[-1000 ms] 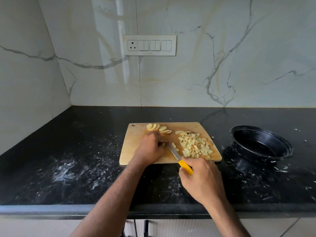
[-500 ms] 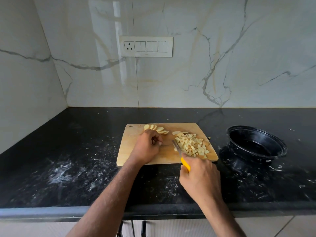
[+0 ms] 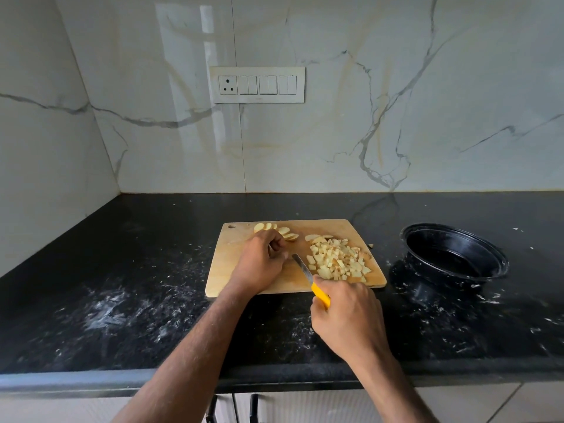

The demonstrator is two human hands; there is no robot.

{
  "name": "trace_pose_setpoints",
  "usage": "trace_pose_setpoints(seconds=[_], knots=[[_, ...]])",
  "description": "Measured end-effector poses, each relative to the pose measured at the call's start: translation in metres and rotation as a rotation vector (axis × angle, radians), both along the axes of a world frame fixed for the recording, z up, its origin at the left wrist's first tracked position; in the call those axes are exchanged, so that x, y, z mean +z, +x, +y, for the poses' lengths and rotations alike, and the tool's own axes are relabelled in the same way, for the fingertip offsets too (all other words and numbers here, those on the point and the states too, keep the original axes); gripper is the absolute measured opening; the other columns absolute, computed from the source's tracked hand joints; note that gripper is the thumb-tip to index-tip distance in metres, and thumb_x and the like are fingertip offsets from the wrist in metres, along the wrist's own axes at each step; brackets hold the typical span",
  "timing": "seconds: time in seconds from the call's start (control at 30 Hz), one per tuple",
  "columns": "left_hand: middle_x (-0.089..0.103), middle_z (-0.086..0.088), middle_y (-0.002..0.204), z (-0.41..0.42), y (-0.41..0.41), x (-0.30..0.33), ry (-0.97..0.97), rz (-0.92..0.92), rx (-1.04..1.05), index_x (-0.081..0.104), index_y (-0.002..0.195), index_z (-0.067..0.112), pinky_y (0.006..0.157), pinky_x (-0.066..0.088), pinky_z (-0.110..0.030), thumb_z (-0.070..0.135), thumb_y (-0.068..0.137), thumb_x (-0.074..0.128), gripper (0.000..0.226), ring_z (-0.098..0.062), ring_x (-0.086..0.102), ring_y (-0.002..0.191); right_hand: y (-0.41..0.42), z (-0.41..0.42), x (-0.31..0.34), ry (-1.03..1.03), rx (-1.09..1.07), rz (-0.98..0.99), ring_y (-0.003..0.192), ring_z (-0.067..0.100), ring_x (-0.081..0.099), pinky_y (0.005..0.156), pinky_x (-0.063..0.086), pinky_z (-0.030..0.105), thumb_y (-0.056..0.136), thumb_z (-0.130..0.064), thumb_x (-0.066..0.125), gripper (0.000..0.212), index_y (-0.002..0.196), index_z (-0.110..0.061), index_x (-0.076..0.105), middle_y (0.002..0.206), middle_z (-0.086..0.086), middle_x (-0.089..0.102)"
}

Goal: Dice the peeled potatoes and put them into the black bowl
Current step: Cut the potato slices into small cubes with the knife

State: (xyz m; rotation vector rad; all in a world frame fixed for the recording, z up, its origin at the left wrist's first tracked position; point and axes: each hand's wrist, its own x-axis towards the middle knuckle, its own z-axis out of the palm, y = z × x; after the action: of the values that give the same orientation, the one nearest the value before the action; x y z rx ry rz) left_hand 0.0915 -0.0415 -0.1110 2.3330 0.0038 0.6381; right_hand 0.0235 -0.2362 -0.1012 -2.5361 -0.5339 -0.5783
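Head view
Diced potato: pale yellow cubes (image 3: 337, 260) heaped on the right half of the cutting board (image 3: 225, 279), uneven in size, a few with browner faces.
Potato slices: a short fanned row of round slices (image 3: 276, 230) along the board's far edge, left of the heap; two or three more slices (image 3: 316, 238) at the heap's far side.
Stray piece: one small bit (image 3: 370, 246) on the surface just off the board's right edge.
Black bowl: round, glossy, dark inside (image 3: 500, 264), on the surface right of the board, apart from it; no potato visible in it.
Left hand: (image 3: 262, 261) on the board's middle, fingers curled inward near the slice row; what they hold, if anything, cannot be told.
Right hand: (image 3: 346, 319) at the board's near edge, its grip closed round the yellow handle of a knife (image 3: 320, 296).
Knife blade: (image 3: 302, 267) slants up-left over the board, between the left hand and the heap.
Surface: black stone (image 3: 122, 300), streaked with white smears and specks.
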Motion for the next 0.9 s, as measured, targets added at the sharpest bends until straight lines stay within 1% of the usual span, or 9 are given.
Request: trace_pose_setpoints(seconds=[0.1, 0.2, 0.27, 0.37, 0.47, 0.6, 0.77, 0.83, 0.9], knots=[[0.065, 0.008, 0.089, -0.001, 0.005, 0.006, -0.042, -0.046, -0.007, 0.068, 0.091, 0.019, 0.068, 0.047, -0.022, 0.012, 0.09, 0.069, 0.007, -0.009, 0.057, 0.08, 0.004, -0.001, 0.002, 0.072, -0.034, 0.001, 0.063, 0.012, 0.063, 0.059, 0.058, 0.028, 0.083, -0.031, 0.069, 0.036, 0.119, -0.027, 0.072, 0.078, -0.007, 0.074], [0.069, 0.011, 0.092, -0.003, 0.024, 0.017, 0.077, -0.038, -0.032, 0.073, 0.092, 0.027, 0.079, 0.053, -0.038, 0.018, 0.093, 0.066, 0.011, -0.013, 0.059, 0.087, 0.008, -0.002, 0.003, 0.15, -0.089, -0.004, 0.054, 0.012, 0.058, 0.053, 0.056, 0.03, 0.083, -0.029, 0.07, 0.032, 0.114, -0.025, 0.074, 0.067, -0.007, 0.069], [0.07, 0.012, 0.104, -0.008, 0.04, 0.028, 0.173, 0.001, -0.029, 0.075, 0.1, 0.031, 0.089, 0.048, -0.048, 0.021, 0.095, 0.064, 0.016, -0.016, 0.058, 0.101, 0.008, -0.003, 0.003, 0.181, -0.122, 0.004, 0.06, 0.014, 0.065, 0.056, 0.059, 0.033, 0.083, -0.028, 0.072, 0.036, 0.118, -0.024, 0.073, 0.072, -0.007, 0.072], [0.068, 0.012, 0.121, -0.02, 0.06, 0.044, 0.356, 0.152, -0.038, 0.071, 0.119, 0.033, 0.099, 0.031, -0.051, 0.023, 0.098, 0.061, 0.026, -0.017, 0.047, 0.122, 0.008, -0.004, 0.003, 0.18, -0.149, 0.021, 0.061, 0.012, 0.065, 0.056, 0.059, 0.032, 0.083, -0.031, 0.071, 0.037, 0.119, -0.025, 0.072, 0.072, -0.009, 0.071], [0.068, 0.011, 0.124, -0.031, 0.075, 0.049, 0.44, 0.285, -0.091, 0.067, 0.126, 0.034, 0.103, 0.026, -0.056, 0.024, 0.099, 0.06, 0.03, -0.02, 0.044, 0.129, 0.01, -0.004, 0.003, 0.179, -0.169, 0.04, 0.061, 0.009, 0.065, 0.056, 0.058, 0.028, 0.084, -0.032, 0.069, 0.029, 0.112, -0.025, 0.074, 0.07, -0.01, 0.068], [0.063, 0.008, 0.133, -0.032, 0.088, 0.049, 0.552, 0.456, -0.106, 0.064, 0.131, 0.035, 0.108, 0.025, -0.06, 0.023, 0.101, 0.056, 0.034, -0.025, 0.041, 0.134, 0.012, -0.004, 0.003, 0.204, -0.181, 0.059, 0.063, 0.01, 0.066, 0.058, 0.059, 0.03, 0.084, -0.033, 0.068, 0.036, 0.119, -0.025, 0.07, 0.071, -0.01, 0.068], [0.062, 0.006, 0.124, -0.031, 0.094, 0.047, 0.532, 0.479, -0.125, 0.066, 0.121, 0.033, 0.105, 0.027, -0.054, 0.023, 0.099, 0.058, 0.025, -0.021, 0.044, 0.122, 0.013, -0.005, 0.003, 0.21, -0.183, 0.076, 0.065, 0.01, 0.067, 0.059, 0.059, 0.029, 0.084, -0.035, 0.067, 0.036, 0.119, -0.026, 0.07, 0.074, -0.01, 0.069], [0.063, 0.009, 0.107, -0.027, 0.098, 0.046, 0.477, 0.442, -0.131, 0.066, 0.101, 0.033, 0.103, 0.034, -0.053, 0.02, 0.094, 0.063, 0.015, -0.019, 0.051, 0.11, 0.013, -0.005, 0.004, 0.206, -0.189, 0.078, 0.064, 0.009, 0.066, 0.058, 0.058, 0.026, 0.085, -0.035, 0.066, 0.031, 0.114, -0.027, 0.071, 0.073, -0.011, 0.069], [0.062, 0.012, 0.088, -0.027, 0.105, 0.044, 0.384, 0.335, -0.108, 0.061, 0.079, 0.031, 0.099, 0.04, -0.054, 0.012, 0.09, 0.066, 0.023, -0.017, 0.055, 0.095, 0.012, -0.006, 0.005, 0.199, -0.195, 0.078, 0.065, 0.008, 0.066, 0.058, 0.056, 0.022, 0.085, -0.036, 0.066, 0.027, 0.11, -0.027, 0.072, 0.074, -0.011, 0.068]])
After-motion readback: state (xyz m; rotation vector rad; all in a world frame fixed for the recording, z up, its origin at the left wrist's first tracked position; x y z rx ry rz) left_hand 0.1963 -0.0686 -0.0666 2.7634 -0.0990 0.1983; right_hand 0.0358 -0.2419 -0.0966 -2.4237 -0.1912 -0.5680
